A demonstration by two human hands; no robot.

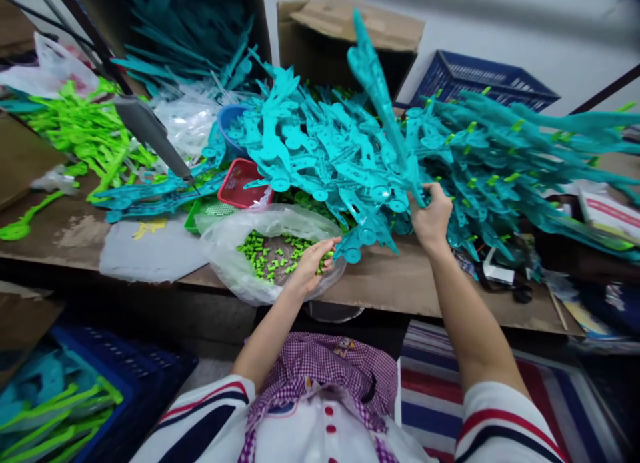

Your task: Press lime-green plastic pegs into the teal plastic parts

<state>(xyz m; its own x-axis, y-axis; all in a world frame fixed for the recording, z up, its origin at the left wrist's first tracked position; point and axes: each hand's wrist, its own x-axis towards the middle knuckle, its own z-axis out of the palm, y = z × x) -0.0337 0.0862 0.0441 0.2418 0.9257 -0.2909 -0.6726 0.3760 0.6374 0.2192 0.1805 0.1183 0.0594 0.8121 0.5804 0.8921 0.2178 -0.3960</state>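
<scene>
**Small Pieces Near, Long Parts Beyond**

At left, a powered screwdriver [150, 133] tilts before heaped green parts [85, 126]. A plastic bag [225, 279] gapes at the worktop's [395, 286] front edge, presumably giving easy reach to its green clips [256, 244]. Over its rim, the left hand [315, 259] curls its fingers round a few. Behind lie piled teal parts [320, 149]. The right hand's [433, 213] fingers close on one teal part's [375, 83] lower end, its tip raised, probably clearing the pile.

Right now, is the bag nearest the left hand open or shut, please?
The bag is open: its mouth is spread wide, showing small green pieces inside.
</scene>
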